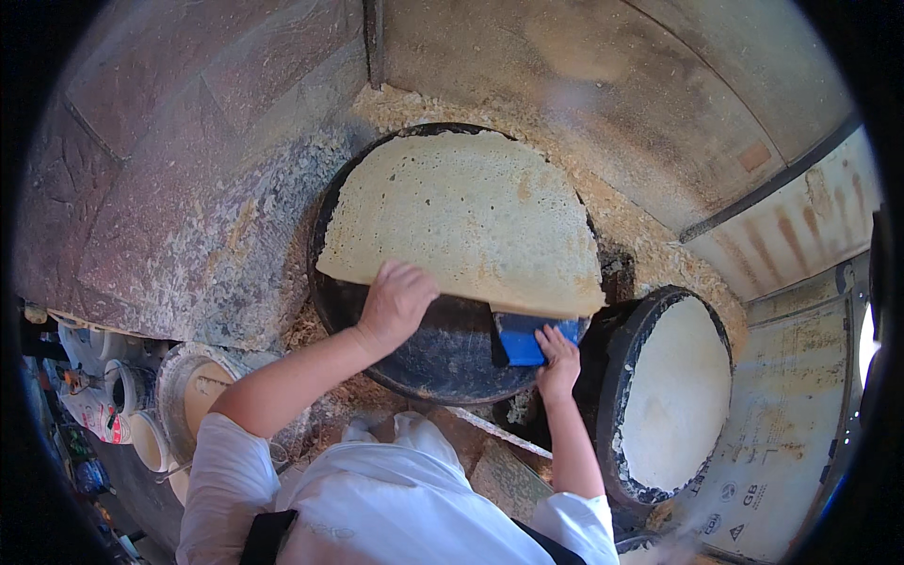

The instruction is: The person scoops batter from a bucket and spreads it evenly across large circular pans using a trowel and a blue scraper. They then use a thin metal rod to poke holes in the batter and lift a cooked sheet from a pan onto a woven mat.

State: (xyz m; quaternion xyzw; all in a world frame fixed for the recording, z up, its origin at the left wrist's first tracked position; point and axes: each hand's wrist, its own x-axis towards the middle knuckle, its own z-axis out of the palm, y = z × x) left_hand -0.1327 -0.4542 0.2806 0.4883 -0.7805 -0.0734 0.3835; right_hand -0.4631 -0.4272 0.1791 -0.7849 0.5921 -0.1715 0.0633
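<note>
A large, thin, pale pancake covers the far part of a round black griddle. Its near edge is lifted off the bare dark surface in a nearly straight line. My left hand pinches that edge left of centre, fingers closed over it. With my right hand I hold a blue scraper, its blade end at the pancake's near edge on the right. Part of the blade is hidden under the pancake.
A second black griddle with a pale batter layer stands close on the right. Tubs, among them a crusted batter bucket, stand at the left. Stained wall panels rise behind; dried batter scraps lie around the griddle.
</note>
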